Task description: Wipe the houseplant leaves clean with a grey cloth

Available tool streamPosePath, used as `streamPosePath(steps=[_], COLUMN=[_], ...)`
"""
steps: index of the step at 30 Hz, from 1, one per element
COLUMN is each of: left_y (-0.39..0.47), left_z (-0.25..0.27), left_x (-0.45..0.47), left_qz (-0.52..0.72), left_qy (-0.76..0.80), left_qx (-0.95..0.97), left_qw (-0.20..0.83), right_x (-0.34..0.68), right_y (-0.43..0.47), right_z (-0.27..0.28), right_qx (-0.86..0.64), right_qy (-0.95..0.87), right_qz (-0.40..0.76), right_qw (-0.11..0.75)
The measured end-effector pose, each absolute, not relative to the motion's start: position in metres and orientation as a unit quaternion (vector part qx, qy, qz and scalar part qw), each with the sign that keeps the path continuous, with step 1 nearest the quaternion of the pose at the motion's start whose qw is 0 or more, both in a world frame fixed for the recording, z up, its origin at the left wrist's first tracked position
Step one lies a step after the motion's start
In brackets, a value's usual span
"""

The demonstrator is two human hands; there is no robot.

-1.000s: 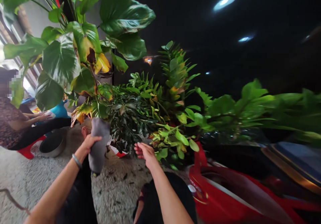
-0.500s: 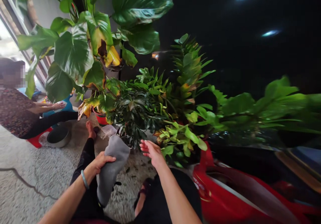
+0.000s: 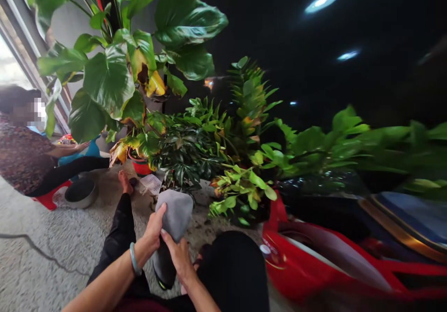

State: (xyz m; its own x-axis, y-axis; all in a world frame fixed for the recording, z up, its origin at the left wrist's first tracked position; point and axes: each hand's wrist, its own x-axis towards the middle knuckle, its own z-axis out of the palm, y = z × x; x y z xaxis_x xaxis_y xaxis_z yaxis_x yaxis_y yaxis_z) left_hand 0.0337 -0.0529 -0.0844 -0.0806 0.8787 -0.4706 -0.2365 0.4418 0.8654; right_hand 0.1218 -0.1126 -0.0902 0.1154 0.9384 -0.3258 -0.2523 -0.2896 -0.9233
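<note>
A long, soft grey fabric piece [image 3: 175,213] with a rounded top is held up in front of my lap. Its lower end looks darker, with a thin yellowish edge at the bottom; I cannot make out exactly what it is. My left hand [image 3: 155,228] grips its left side, thumb pointing up along the fabric. On the near side, my right hand [image 3: 179,256] pinches it lower down, with the thumb close to the left one. A pale bangle [image 3: 134,259] circles my left wrist. Most of the fingers behind the fabric are hidden.
Potted plants [image 3: 188,153] stand close ahead, a red pot [image 3: 140,165] among them. A red bag [image 3: 296,265] sits at my right. On the left, another person [image 3: 24,153] sits on a red stool [image 3: 49,201] beside a grey basin [image 3: 82,194]. A cable [image 3: 31,244] crosses the floor.
My right hand, earlier apart with fingers loose, has come down and left onto the grey fabric piece. The fabric's top has shifted right, and my left hand has moved right with it.
</note>
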Motion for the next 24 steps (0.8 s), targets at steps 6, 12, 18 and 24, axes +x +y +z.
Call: streamPosePath(steps=[6, 12, 18, 24], left_y=[-0.072, -0.082, -0.081, -0.086], left_z=[-0.1, -0.115, -0.124, -0.127], left_x=[0.041, 0.043, 0.032, 0.022], left_qz=[0.428, 0.401, 0.394, 0.375], left_qy=[0.53, 0.524, 0.555, 0.556], left_qx=[0.228, 0.225, 0.278, 0.31], left_qw=[0.695, 0.717, 0.678, 0.674], right_x=[0.143, 0.155, 0.159, 0.159], right_y=[-0.118, -0.115, -0.106, -0.105], right_z=[-0.112, -0.121, -0.13, -0.138], right_qx=[-0.563, -0.551, -0.568, -0.576], right_qy=[-0.27, -0.238, -0.221, -0.236], right_qz=[0.59, 0.592, 0.585, 0.571], right_qw=[0.512, 0.538, 0.536, 0.535])
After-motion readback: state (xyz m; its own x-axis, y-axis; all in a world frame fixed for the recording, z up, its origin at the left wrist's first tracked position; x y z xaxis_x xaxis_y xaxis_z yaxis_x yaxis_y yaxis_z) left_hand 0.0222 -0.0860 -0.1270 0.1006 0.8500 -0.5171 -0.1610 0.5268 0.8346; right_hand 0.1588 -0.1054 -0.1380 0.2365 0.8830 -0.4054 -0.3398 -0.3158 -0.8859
